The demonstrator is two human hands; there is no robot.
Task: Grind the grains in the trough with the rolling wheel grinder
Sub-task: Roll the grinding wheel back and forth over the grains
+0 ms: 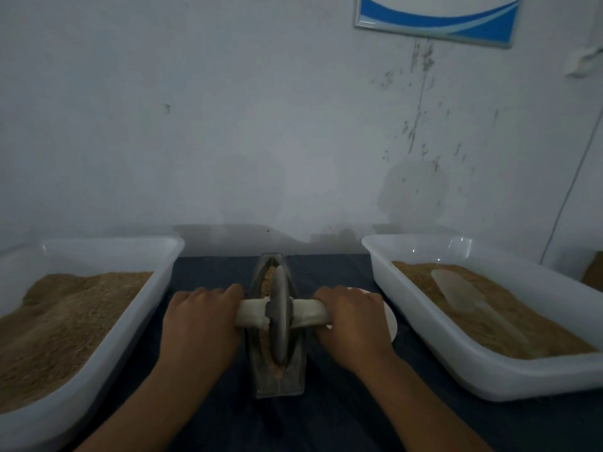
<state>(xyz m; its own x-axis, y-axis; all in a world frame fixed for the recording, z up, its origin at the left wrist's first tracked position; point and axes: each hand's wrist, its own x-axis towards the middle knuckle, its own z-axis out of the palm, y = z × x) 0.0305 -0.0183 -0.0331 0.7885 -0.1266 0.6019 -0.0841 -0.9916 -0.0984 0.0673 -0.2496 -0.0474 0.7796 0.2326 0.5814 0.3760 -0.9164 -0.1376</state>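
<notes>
Head view: nearest the camera, two bare forearms are seen reaching forward over a dark cloth (342,419). The left hand (199,324) is curled round the left end of a cloth-wrapped handle (251,313), and the right hand (354,321) is curled round its right end. Between the hands a grey wheel (280,316) is set upright on edge in a narrow metal trough (279,383), which is laid lengthwise away from the person at the middle of the cloth. Tan grains (268,282) are seen in the trough beside and under the wheel. Just beyond the right hand, part of a white disc (391,321) is shown on the cloth; what it is cannot be told. On the left, a white tub (98,347) heaped with tan grain is placed near the trough. On the right, a second tub (456,363) is filled with similar grain, and a pale scoop (456,291) is laid on that grain. Behind everything, a stained white wall (261,125) is seen, with a framed blue-and-white picture (437,17) hung at the upper right.
</notes>
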